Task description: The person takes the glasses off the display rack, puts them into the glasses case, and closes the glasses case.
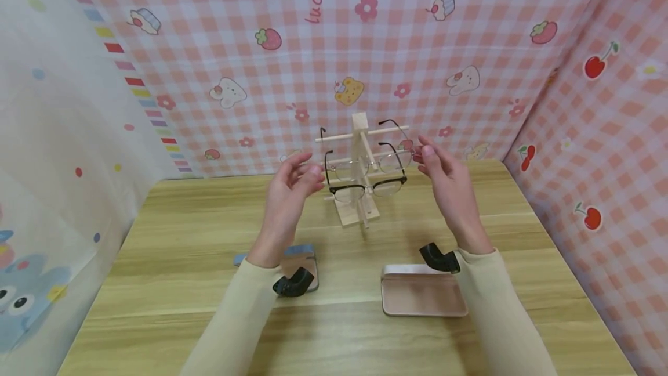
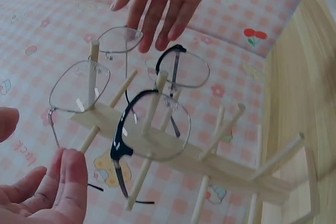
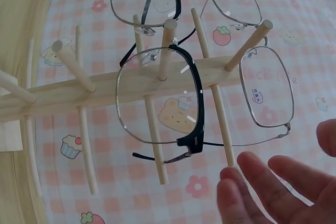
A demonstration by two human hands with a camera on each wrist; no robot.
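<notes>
1. See two pairs of glasses near the middle of the head view, both carried by a wooden rack [image 1: 360, 123]: silver glasses [image 2: 79, 85] on the upper pegs, black-browed glasses [image 1: 388, 188] on the pegs just below
2. Can count as done, judging by this layout: both pairs borne by the rack, one above the other, unfolded at the temples and turned toward the bottom of the frame
3. Find the left hand [image 1: 286, 205] left of the rack in the head view, loosely bent at the fingers, spread from the thumb, gripping nothing; near a silver temple at lower left of the left wrist view, though cannot tell touching from a small gap
4. Find the right hand [image 1: 453, 196] right of the rack, likewise relaxed, holding nothing; close by the silver rim at the top of the left wrist view, again without certain contact
5. Note on the table [image 1: 339, 335], lower in the head view, a blue case [image 1: 304, 263] partly hidden by the left wrist, and a pale case [image 1: 425, 296] right of centre, opened to show pinkish lining
6. Cannot tell a finished placing from the start of a lift; would leave, on the first reading, only drawing clear of the silver glasses, on the second, all of the lifting
</notes>
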